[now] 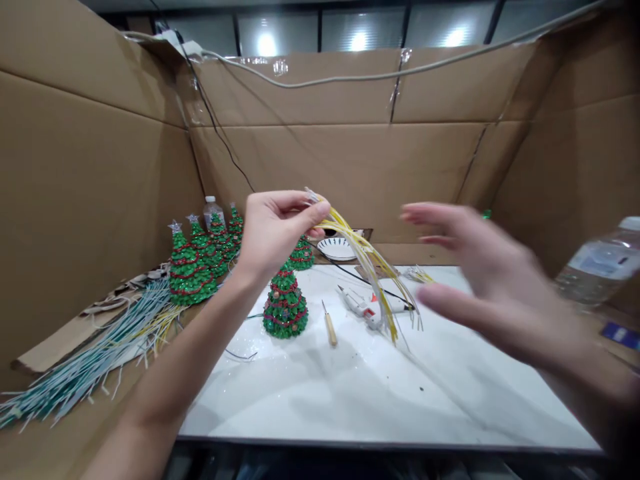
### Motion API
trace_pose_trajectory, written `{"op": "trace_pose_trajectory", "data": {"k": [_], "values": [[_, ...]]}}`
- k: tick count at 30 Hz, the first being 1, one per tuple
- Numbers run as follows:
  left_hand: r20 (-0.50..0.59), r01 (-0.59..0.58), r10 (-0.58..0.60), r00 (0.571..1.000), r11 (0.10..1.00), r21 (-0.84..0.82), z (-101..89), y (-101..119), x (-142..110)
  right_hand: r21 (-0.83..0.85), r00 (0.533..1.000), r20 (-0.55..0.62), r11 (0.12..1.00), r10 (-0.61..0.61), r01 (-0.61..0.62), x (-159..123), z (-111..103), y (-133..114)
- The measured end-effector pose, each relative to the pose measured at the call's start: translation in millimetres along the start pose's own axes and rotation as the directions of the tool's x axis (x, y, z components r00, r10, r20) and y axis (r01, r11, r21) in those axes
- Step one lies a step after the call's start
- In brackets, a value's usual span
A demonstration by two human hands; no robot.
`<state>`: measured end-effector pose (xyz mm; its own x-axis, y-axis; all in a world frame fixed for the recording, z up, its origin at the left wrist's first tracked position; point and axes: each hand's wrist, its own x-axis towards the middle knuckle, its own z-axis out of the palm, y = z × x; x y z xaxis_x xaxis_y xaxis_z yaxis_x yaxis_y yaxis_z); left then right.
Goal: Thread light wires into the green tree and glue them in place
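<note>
My left hand pinches one end of a bundle of yellow and white wires, held up over the table. From the pinch the wires arch down to the right, their loose ends spreading above a white hot glue gun. My right hand is raised to the right of the bundle, blurred by motion, with thumb and fingers apart and nothing in them. Below my left hand stands a small green Christmas tree with red garland. Beside it lies an awl with a wooden handle.
Several finished-looking trees stand at the left, near a large pile of teal, white and yellow wires. A patterned dish sits at the back. A plastic bottle is at the right. Cardboard walls enclose the white table.
</note>
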<state>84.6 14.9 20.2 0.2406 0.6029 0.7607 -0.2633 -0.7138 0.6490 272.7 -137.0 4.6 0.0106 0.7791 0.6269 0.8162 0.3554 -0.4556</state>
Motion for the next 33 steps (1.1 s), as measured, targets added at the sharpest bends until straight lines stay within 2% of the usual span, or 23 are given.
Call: {"op": "trace_pose_trajectory", "data": {"k": [2,3,5,8,10,12,13,15,16,18,21,23,26,30,33], "values": [[0.079,0.010,-0.010,0.997,1.000,-0.006,13.5,2,-3,0.126,0.986,0.160,0.990,0.050,-0.071,10,15,4],[0.119,0.012,-0.012,0.993,1.000,-0.004,19.5,3,-3,0.216,0.960,0.277,0.970,0.052,-0.115,16,22,7],[0.192,0.016,-0.016,0.981,1.000,0.001,28.4,2,-5,0.379,0.912,0.410,0.905,0.020,-0.190,24,32,16],[0.322,0.065,-0.064,0.945,0.998,0.009,32.3,-2,-5,0.443,0.899,0.437,0.860,0.039,-0.253,27,29,31],[0.395,0.101,-0.120,0.911,0.993,0.069,27.5,-6,-5,0.335,0.892,0.438,0.901,0.111,-0.277,23,17,47],[0.407,0.071,-0.144,0.902,0.980,0.188,16.8,-7,-4,0.135,0.876,0.424,0.941,0.227,-0.309,19,3,72],[0.382,0.037,-0.131,0.915,0.969,0.245,9.6,-7,-2,0.011,0.867,0.393,0.941,0.307,-0.339,16,-3,89],[0.323,-0.043,-0.065,0.944,0.948,0.315,-7.5,-6,1,-0.237,0.836,0.273,0.875,0.476,-0.422,9,-11,126],[0.294,-0.068,-0.042,0.955,0.932,0.356,-16.6,-6,4,-0.320,0.805,0.240,0.827,0.542,-0.462,5,-12,145],[0.256,-0.091,-0.021,0.966,0.905,0.415,-34.2,-7,10,-0.404,0.756,0.191,0.752,0.626,-0.521,-4,-9,178],[0.238,-0.111,-0.009,0.971,0.867,0.485,-55.2,-12,17,-0.450,0.720,0.129,0.687,0.682,-0.570,-17,5,210],[0.211,-0.112,-0.003,0.977,0.841,0.530,-65.2,-16,20,-0.476,0.699,0.101,0.651,0.708,-0.591,-24,14,221],[0.217,-0.080,-0.054,0.975,0.821,0.565,-76.8,-20,21,-0.504,0.674,0.075,0.611,0.735,-0.611,-29,21,229],[0.197,-0.073,-0.048,0.979,0.824,0.562,-88.5,-25,19,-0.517,0.702,-0.007,0.598,0.712,-0.612,-31,16,233],[0.234,-0.093,-0.048,0.971,0.827,0.555,-93.1,-29,18,-0.507,0.724,-0.052,0.606,0.688,-0.613,-32,10,233]]}}
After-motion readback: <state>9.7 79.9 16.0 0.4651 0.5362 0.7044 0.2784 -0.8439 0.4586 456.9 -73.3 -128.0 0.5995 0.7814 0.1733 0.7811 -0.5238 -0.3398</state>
